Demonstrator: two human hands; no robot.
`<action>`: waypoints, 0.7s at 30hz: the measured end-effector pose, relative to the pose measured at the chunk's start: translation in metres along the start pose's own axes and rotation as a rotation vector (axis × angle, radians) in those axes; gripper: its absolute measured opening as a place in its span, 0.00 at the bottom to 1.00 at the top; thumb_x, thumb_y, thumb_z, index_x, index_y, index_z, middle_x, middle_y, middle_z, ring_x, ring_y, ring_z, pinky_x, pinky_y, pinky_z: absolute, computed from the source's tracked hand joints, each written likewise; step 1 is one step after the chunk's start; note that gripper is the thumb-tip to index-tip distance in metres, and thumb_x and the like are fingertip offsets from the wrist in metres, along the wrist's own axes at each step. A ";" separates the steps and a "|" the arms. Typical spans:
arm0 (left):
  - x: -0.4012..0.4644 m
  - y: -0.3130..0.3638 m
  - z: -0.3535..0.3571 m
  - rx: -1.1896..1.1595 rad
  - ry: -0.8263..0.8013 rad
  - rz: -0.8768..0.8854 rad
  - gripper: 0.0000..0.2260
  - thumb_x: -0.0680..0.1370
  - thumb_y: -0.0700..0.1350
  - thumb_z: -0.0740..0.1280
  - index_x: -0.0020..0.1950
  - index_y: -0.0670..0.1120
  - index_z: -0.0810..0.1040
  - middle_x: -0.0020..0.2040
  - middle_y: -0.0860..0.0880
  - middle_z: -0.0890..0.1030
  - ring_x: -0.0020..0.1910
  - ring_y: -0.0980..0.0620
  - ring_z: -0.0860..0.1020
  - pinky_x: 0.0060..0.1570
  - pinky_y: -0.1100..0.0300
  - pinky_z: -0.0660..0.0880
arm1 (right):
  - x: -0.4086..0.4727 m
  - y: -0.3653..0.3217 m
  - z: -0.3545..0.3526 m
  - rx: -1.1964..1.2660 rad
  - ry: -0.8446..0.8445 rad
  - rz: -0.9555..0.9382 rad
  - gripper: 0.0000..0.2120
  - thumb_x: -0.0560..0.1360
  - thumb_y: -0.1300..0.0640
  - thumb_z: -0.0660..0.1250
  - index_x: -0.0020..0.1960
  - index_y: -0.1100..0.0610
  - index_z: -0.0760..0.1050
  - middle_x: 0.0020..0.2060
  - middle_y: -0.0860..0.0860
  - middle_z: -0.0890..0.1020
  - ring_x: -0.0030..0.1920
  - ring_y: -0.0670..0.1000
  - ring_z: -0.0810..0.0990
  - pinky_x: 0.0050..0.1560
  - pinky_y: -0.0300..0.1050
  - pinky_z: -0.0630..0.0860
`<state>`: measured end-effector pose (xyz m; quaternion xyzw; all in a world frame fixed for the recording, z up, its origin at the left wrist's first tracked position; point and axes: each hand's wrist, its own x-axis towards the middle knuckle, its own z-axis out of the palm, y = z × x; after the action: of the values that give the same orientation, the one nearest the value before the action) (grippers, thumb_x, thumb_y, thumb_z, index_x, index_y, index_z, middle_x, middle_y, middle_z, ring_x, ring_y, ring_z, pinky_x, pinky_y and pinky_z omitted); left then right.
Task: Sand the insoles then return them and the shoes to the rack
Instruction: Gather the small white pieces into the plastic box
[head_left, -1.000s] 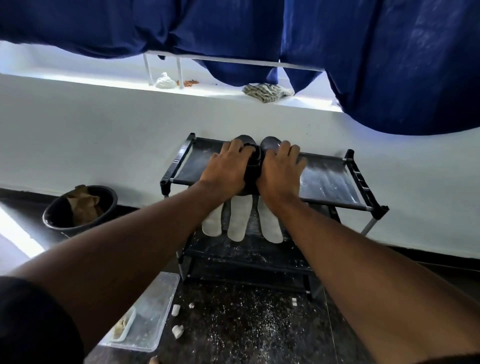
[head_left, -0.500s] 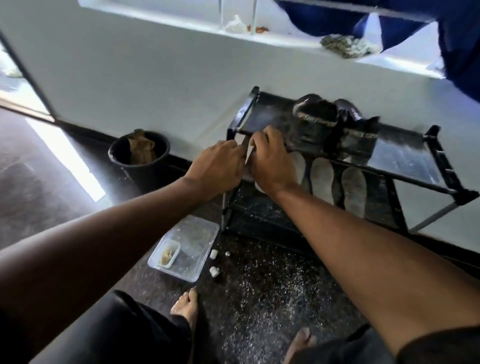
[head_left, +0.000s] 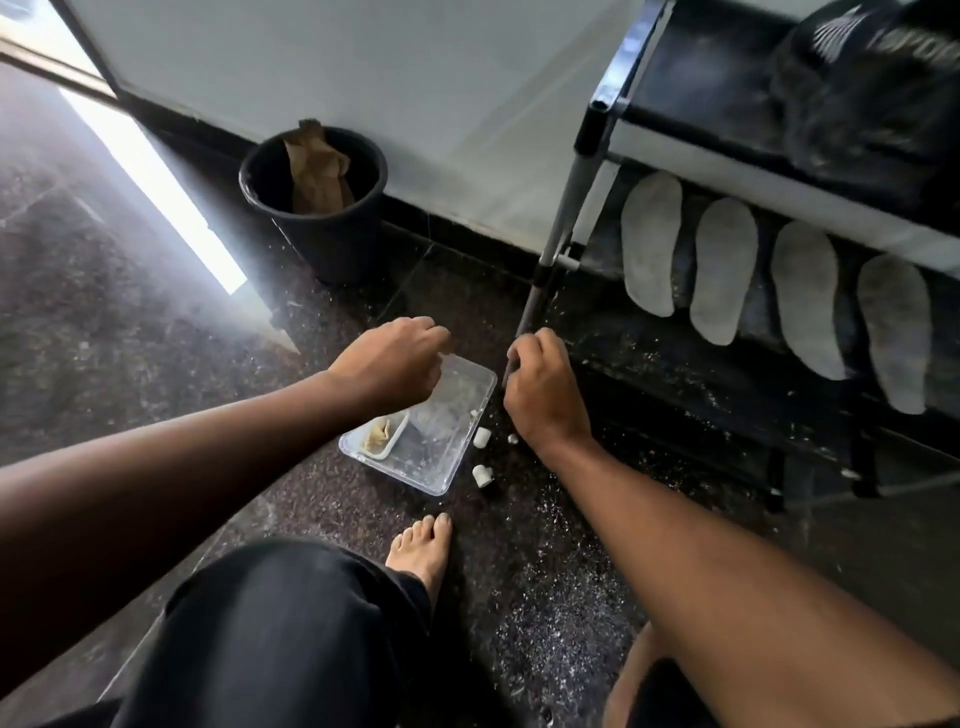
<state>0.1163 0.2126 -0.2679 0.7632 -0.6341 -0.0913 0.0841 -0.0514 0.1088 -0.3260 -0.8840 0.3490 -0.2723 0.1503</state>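
Black shoes (head_left: 872, 104) stand on the top shelf of the black rack (head_left: 589, 135) at the upper right. Several pale insoles (head_left: 722, 270) lean in a row on the shelf below. My left hand (head_left: 389, 364) hovers with curled fingers over a clear plastic container (head_left: 452, 462) on the floor; nothing shows in it. My right hand (head_left: 543, 389) is low by the foot of the rack's front left leg, fingers curled round a thin dark strip that looks like sandpaper, mostly hidden by the hand.
A black bucket (head_left: 332, 234) with brown paper stands against the white wall. Small white pieces (head_left: 482, 475) lie beside the container, which holds a smaller tub (head_left: 382, 436). My bare foot (head_left: 421, 551) and knee are just below. Sanding dust speckles the dark floor.
Both hands left the shoes on the top shelf and came down and left to the floor by the container. The view tilted down with them.
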 end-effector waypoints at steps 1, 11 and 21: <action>-0.001 -0.006 0.013 -0.033 -0.010 -0.004 0.09 0.81 0.43 0.64 0.58 0.45 0.81 0.55 0.46 0.81 0.53 0.43 0.81 0.48 0.47 0.80 | -0.006 0.006 0.010 0.000 -0.021 0.015 0.11 0.67 0.74 0.61 0.44 0.61 0.73 0.43 0.58 0.75 0.45 0.59 0.74 0.47 0.49 0.75; 0.002 -0.013 0.168 -0.270 -0.104 0.018 0.07 0.78 0.40 0.69 0.54 0.43 0.85 0.50 0.42 0.83 0.50 0.38 0.83 0.43 0.50 0.77 | -0.056 0.069 0.117 0.015 -0.340 0.373 0.09 0.74 0.70 0.64 0.52 0.67 0.79 0.51 0.62 0.78 0.52 0.62 0.77 0.56 0.51 0.72; 0.017 -0.006 0.263 -0.119 -0.221 0.081 0.09 0.76 0.41 0.70 0.55 0.40 0.83 0.53 0.40 0.81 0.55 0.35 0.78 0.50 0.42 0.78 | -0.064 0.096 0.185 0.064 -0.508 0.532 0.11 0.71 0.70 0.67 0.53 0.66 0.82 0.51 0.60 0.81 0.51 0.59 0.80 0.55 0.51 0.74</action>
<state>0.0606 0.1938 -0.5245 0.7158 -0.6635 -0.2088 0.0623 -0.0335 0.0987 -0.5431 -0.7968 0.5093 -0.0061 0.3251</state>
